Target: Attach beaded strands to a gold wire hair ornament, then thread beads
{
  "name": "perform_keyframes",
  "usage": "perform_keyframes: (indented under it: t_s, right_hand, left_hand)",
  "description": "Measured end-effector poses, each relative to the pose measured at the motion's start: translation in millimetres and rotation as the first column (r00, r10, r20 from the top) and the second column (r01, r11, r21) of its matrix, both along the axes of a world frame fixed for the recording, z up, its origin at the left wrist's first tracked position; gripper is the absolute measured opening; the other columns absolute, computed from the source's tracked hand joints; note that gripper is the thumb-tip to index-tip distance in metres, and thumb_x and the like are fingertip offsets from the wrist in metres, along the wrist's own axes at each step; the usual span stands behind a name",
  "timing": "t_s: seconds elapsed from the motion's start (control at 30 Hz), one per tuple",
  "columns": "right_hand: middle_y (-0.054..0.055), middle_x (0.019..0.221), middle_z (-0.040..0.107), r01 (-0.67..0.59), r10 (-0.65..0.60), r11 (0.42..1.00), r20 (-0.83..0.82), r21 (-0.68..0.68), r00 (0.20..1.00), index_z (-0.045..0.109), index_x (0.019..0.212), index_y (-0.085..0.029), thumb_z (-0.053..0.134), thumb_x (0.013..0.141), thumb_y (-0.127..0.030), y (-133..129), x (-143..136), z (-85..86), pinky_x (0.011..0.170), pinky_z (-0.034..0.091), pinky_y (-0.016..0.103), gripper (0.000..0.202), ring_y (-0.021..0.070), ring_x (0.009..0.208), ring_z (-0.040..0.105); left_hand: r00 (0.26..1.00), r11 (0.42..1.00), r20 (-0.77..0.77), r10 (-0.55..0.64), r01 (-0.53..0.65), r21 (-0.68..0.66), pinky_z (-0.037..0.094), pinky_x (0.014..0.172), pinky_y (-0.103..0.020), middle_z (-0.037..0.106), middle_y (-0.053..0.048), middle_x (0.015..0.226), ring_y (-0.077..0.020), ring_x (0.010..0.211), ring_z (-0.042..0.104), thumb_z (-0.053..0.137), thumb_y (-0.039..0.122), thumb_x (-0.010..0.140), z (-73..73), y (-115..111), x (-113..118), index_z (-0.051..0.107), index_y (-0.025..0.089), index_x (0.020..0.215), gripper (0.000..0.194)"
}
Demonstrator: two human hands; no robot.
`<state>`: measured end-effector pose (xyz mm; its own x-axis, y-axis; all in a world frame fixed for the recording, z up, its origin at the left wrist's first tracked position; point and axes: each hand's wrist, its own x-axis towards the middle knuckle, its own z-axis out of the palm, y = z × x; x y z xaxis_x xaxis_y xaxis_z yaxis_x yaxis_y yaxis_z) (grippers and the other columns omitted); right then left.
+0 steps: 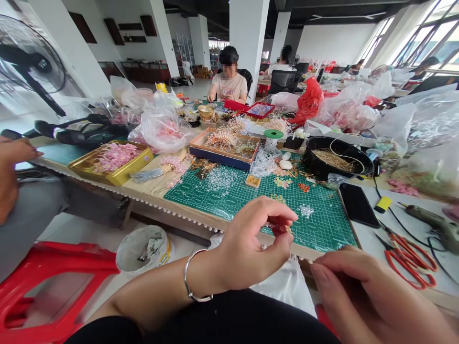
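My left hand [256,241], with a silver bangle at the wrist, is raised over the front edge of the green cutting mat [229,200]. Its thumb and fingers pinch a small beaded piece [286,228] with thin wire. Lower right, my right hand [369,291] has thumb and forefinger pressed together on what looks like the end of a fine wire; the other fingers are curled and partly out of frame. On the mat lie clear beads [219,179], orange beads [303,188], white beads [306,210] and a small square tray [253,180] of gold bits.
Right of the mat are a black phone [358,205], red-handled scissors [412,260] and a glue gun [433,220]. A gold tin [120,179] of pink flowers, a shallow box [193,149] and a black bowl [311,165] stand behind. Another person's hand [17,150] is at far left.
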<state>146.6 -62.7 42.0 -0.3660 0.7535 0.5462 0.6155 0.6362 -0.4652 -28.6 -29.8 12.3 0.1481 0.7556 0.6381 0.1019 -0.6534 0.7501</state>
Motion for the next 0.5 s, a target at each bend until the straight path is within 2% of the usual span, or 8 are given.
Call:
perform_keyframes:
  t_s: [0.1,0.27,0.5]
  right_hand:
    - [-0.002,0.057,0.056,0.049,-0.049,0.999,-0.019,0.004,0.999,0.051,0.083,-0.025,0.057,0.087,-0.026,2,-1,-0.9,0.041,0.04,0.026,0.006,0.0119,0.044,0.051]
    - [-0.002,0.053,0.051,0.055,-0.055,0.998,0.029,0.02,0.998,0.05,0.074,-0.023,0.054,0.087,-0.025,2,-2,-2.3,0.046,0.044,0.027,0.014,0.0127,0.044,0.05]
    - [-0.003,0.054,0.05,-0.014,0.014,0.999,-0.018,0.03,1.0,0.05,0.078,-0.025,0.057,0.086,-0.024,4,-2,-6.1,0.044,0.042,0.025,0.01,0.0116,0.042,0.046]
  left_hand:
    - [0.998,0.998,0.05,-0.044,0.046,-0.041,0.052,0.074,-0.026,0.058,-0.004,0.089,-0.0116,0.078,0.056,0.058,0.007,0.077,0.5,-3,1,0.053,0.018,0.1,0.026]
    - [0.984,0.992,0.137,-0.118,0.124,-0.037,0.053,0.072,-0.023,0.055,-0.003,0.089,-0.0111,0.08,0.056,0.056,0.002,0.075,2.9,-10,1,0.05,0.019,0.106,0.036]
    - [0.981,0.988,0.124,-0.151,0.155,-0.019,0.053,0.075,-0.026,0.054,-0.004,0.093,-0.0124,0.082,0.056,0.055,-0.001,0.073,0.0,-14,-3,0.047,0.021,0.113,0.047]
